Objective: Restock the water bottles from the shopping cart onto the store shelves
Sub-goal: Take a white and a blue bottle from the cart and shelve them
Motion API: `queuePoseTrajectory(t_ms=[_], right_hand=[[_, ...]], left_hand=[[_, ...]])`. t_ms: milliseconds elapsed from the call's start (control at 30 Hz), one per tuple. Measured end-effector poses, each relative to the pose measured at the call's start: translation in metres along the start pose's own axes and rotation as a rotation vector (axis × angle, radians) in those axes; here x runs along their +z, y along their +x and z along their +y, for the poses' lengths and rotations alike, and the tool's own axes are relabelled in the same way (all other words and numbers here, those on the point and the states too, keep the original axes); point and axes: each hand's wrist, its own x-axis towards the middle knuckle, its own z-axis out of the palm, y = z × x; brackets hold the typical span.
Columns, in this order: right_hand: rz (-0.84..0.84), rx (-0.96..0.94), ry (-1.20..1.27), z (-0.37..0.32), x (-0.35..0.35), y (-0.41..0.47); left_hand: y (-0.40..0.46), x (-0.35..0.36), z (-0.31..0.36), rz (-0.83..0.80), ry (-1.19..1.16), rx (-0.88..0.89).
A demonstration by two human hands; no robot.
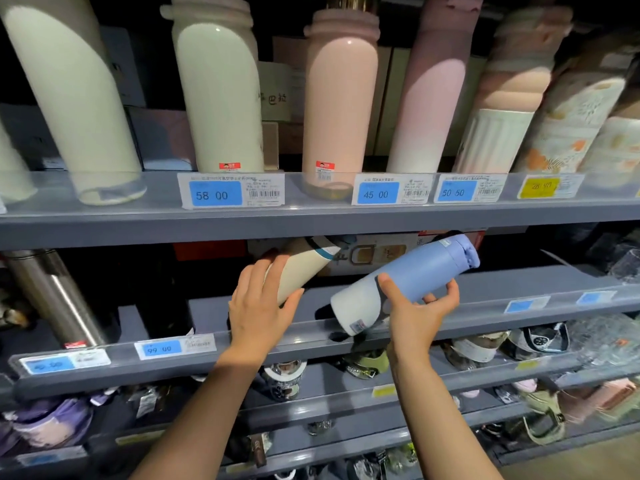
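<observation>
Blue bottle [408, 282] tilts in right hand [415, 317], cream bottle [301, 268] in left hand [259, 306]; stand each upright on shelf [485, 292].

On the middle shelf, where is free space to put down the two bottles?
Bare shelf lies right of the blue bottle, up to the clear glassware. A smaller gap sits between the steel flask and the left hand. The top shelf is crowded.
</observation>
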Motion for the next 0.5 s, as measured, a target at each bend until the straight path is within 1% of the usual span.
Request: queuePoseTrajectory(t_ms=[167,300,400,500], right_hand=[[0.017,0.037,0.077,0.009,0.023,0.008],[-0.045,-0.018,0.042,0.017,0.04,0.008],[-0.121,-0.069,-0.017,0.026,0.05,0.006],[-0.201,-0.113,-0.141,0.035,0.056,0.003]], left_hand=[[-0.008,0.012,0.005,-0.032,-0.125,-0.244],[-0.015,0.013,0.005,0.063,-0.189,-0.329],[-0.019,0.011,0.001,0.122,-0.256,-0.431],[-0.023,0.006,-0.005,0.183,-0.215,-0.438]])
